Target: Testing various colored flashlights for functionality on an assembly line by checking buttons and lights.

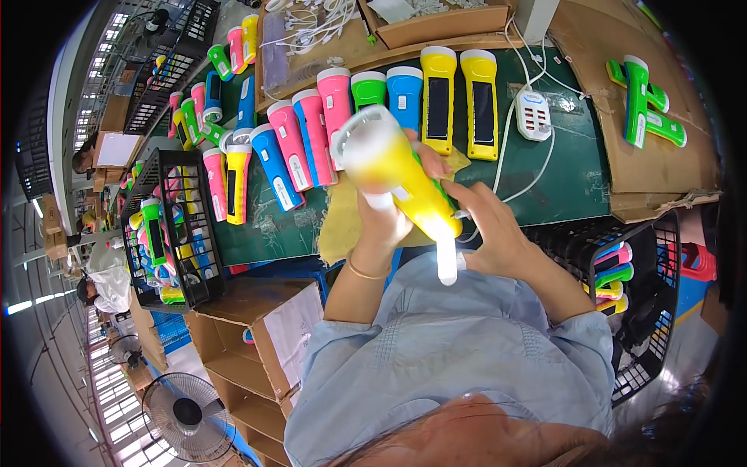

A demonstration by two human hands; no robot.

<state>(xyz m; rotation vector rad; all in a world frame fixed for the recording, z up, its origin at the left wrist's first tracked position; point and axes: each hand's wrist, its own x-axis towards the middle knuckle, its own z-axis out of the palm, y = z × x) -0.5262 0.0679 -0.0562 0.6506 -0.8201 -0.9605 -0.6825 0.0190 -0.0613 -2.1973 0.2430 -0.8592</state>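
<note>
A yellow flashlight (416,194) with a white head is held up in front of my chest, its blurred lens end tilted up toward the left. My left hand (381,218) is wrapped round it from below, with fingers showing behind its far side. From its tail end sticks a glowing white light stick (446,257). My right hand (494,233) is at the tail's right side, fingers bent in a pinch around a small pale plug (461,214) that meets the flashlight. A white cable (537,183) runs down behind that hand; where it ends is partly hidden.
Pink, blue, green and yellow flashlights (334,101) line the green table (568,179). A white charging hub (533,115) lies behind my right hand. Black crates (210,272) of flashlights stand at both sides, with a yellow cloth (338,222) beneath my left arm and cardboard (638,187) at the right.
</note>
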